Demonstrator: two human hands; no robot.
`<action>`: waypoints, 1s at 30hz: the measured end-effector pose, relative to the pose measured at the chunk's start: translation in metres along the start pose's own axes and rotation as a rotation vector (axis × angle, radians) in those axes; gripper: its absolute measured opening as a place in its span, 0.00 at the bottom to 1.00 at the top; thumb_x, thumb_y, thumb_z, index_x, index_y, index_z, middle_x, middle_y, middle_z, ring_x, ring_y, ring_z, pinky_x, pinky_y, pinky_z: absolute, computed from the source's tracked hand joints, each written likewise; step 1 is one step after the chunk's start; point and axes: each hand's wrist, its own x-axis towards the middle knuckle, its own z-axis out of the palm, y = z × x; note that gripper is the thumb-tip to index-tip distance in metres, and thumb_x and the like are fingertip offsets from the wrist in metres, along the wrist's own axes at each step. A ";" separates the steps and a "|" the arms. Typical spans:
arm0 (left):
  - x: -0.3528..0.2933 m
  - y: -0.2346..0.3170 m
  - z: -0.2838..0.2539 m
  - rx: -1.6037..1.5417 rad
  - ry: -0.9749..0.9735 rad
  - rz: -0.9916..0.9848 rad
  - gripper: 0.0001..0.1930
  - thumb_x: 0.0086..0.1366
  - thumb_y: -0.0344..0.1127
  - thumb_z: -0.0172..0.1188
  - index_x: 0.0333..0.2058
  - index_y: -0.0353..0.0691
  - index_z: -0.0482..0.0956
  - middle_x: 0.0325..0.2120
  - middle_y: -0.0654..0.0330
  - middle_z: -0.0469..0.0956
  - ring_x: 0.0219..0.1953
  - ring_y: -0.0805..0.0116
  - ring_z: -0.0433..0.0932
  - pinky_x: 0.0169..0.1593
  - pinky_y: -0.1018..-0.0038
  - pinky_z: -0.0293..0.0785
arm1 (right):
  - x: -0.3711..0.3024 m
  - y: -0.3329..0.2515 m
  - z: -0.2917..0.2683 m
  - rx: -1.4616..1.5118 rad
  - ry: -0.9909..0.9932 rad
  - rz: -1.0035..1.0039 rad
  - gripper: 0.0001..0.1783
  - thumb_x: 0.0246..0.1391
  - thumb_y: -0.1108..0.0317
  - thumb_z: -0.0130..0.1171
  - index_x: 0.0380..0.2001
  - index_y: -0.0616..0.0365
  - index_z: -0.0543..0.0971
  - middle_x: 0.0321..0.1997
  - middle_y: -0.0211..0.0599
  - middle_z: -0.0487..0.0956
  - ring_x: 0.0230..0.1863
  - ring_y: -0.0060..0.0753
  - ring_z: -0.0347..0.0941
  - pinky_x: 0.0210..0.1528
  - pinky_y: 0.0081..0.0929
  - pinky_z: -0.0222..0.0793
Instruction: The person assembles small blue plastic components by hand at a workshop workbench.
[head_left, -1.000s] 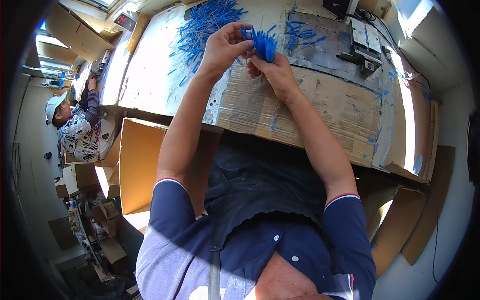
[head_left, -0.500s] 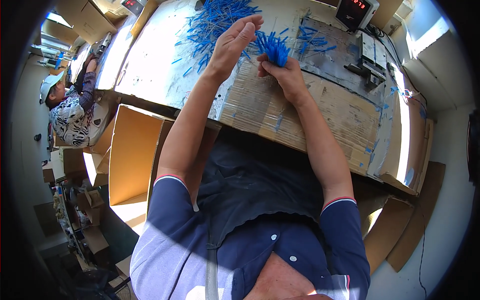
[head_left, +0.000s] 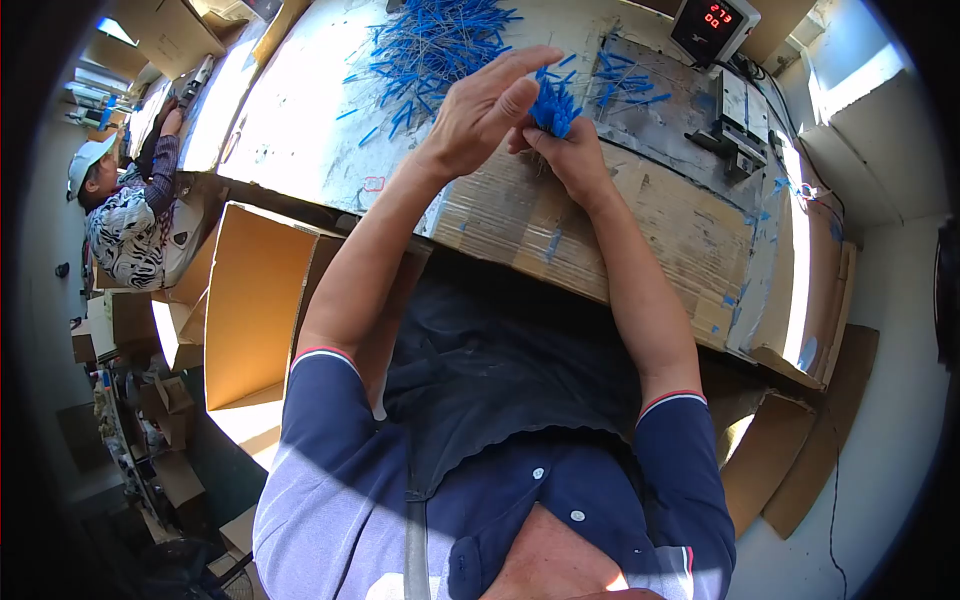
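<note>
My right hand (head_left: 570, 155) is closed around an upright bundle of thin pale sticks with blue tips (head_left: 553, 105). The blue ends stick out above its fingers. Against the left side of the bundle, my left hand (head_left: 480, 115) is held open, fingers stretched out and thumb raised; whether it touches the sticks I cannot tell. Behind it, a large loose pile of the same blue-tipped sticks (head_left: 440, 45) spreads over the pale tabletop. A smaller scatter of these sticks (head_left: 622, 82) lies to the right, on a dark worn plate.
A worn cardboard sheet (head_left: 650, 240) covers the table's near edge. At right stand a metal fixture (head_left: 742, 120) and a device with a red digital display (head_left: 708, 25), with cables behind. An open cardboard box (head_left: 258, 305) is at left. Another person (head_left: 130, 220) works farther left.
My left hand has come down and right, closer to the bundle, its fingers now reaching beside the blue tips. My right hand still grips the bundle, which sits slightly lower.
</note>
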 end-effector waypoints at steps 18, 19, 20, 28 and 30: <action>-0.032 0.002 -0.009 0.103 0.213 -0.011 0.32 0.79 0.61 0.41 0.65 0.42 0.73 0.66 0.50 0.71 0.69 0.49 0.68 0.69 0.62 0.65 | 0.002 0.002 -0.009 0.332 -0.147 0.045 0.11 0.59 0.76 0.67 0.45 0.65 0.83 0.43 0.41 0.85 0.43 0.39 0.85 0.49 0.36 0.82; -0.042 -0.002 -0.008 0.123 0.279 -0.084 0.32 0.79 0.60 0.41 0.65 0.42 0.73 0.66 0.50 0.72 0.68 0.49 0.69 0.68 0.62 0.66 | 0.003 0.004 -0.008 0.334 -0.134 0.005 0.11 0.60 0.76 0.66 0.45 0.65 0.83 0.42 0.41 0.86 0.42 0.41 0.86 0.50 0.38 0.83; -0.057 -0.009 -0.002 0.141 0.264 -0.108 0.31 0.79 0.59 0.40 0.64 0.41 0.74 0.65 0.48 0.72 0.68 0.48 0.70 0.67 0.62 0.67 | 0.003 0.005 -0.008 0.334 -0.138 0.003 0.11 0.60 0.76 0.66 0.45 0.65 0.83 0.42 0.41 0.86 0.42 0.41 0.86 0.50 0.38 0.83; -0.108 -0.043 0.036 0.245 0.427 -0.420 0.16 0.71 0.37 0.62 0.54 0.38 0.79 0.51 0.50 0.79 0.51 0.52 0.81 0.56 0.62 0.76 | 0.006 0.008 -0.011 0.268 -0.030 -0.038 0.07 0.64 0.76 0.60 0.44 0.66 0.82 0.39 0.44 0.86 0.43 0.39 0.86 0.50 0.35 0.82; -0.104 -0.047 0.036 0.371 0.377 -0.323 0.15 0.68 0.35 0.64 0.52 0.39 0.81 0.49 0.52 0.80 0.49 0.54 0.82 0.53 0.63 0.78 | 0.010 0.013 -0.016 0.180 -0.008 -0.046 0.08 0.66 0.75 0.58 0.45 0.66 0.82 0.38 0.44 0.87 0.42 0.38 0.86 0.50 0.33 0.81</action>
